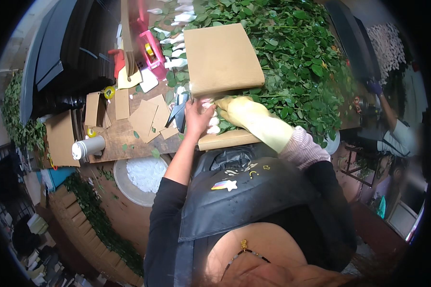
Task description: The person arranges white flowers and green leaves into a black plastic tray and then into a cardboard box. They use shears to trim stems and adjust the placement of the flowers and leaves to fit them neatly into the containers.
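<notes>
A row of pale flower heads (213, 125) lies between my hands, in a corrugated brown cardboard sheet (222, 57) whose far part rises over them. The sheet's near end (229, 140) lies along the table edge by my apron. My bare left hand (199, 116) closes on the left side of the flower heads, its thumb against them. From the right, my right hand (235, 111) in a long yellow glove curls its fingers onto the same heads. The cardboard's far part hides some fingertips. A blue and grey tool (178, 111) lies beside my left hand.
Leafy green stems (297, 67) cover the table's right and far side. White-wrapped flower heads (177, 62) line their left edge. At left are a pink tape dispenser (152, 55), cardboard pieces (143, 117) and a white cylinder (88, 147). A tub (141, 179) stands below; a co-worker's arm (388, 112) is at right.
</notes>
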Available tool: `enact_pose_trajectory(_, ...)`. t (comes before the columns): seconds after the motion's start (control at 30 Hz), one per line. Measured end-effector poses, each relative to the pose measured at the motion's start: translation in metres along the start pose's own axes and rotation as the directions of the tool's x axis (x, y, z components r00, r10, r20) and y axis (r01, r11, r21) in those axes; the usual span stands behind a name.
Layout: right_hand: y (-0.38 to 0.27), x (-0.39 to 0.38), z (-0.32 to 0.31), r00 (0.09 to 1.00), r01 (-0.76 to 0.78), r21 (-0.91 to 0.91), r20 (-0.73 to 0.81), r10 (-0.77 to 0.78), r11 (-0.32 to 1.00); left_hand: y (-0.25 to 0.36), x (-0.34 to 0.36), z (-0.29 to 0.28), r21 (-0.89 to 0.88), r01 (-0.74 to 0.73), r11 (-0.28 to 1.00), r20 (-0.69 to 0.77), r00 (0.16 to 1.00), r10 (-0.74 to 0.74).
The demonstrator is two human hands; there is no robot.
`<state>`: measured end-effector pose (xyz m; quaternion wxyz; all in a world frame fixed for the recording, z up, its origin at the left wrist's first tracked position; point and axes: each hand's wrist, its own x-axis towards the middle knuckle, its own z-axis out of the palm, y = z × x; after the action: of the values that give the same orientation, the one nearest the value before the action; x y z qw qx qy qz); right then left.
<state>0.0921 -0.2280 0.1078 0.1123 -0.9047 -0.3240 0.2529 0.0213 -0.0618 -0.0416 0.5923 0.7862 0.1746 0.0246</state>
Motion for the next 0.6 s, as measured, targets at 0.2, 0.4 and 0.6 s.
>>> enact_pose_trajectory(0.2, -0.001, 0.024, -0.003, 0.994, -0.052, -0.076, 0.090, 0.059, 0.996, 0.003, -0.005, -0.002, 0.081, -0.056, 0.995, -0.063, 0.996, 0.062)
enact_pose_trajectory(0.4, -0.004, 0.043, 0.024, 0.992, 0.002, -0.266, 0.119, 0.031, 0.964, 0.001, -0.004, -0.005, 0.145, -0.034, 0.989, -0.057, 0.997, 0.042)
enact_pose_trajectory(0.6, -0.005, 0.022, 0.001, 0.991, 0.128, -0.216, 0.074, -0.115, 0.968, -0.007, 0.000, -0.003, 0.106, 0.017, 0.994, -0.019, 1.000, -0.015)
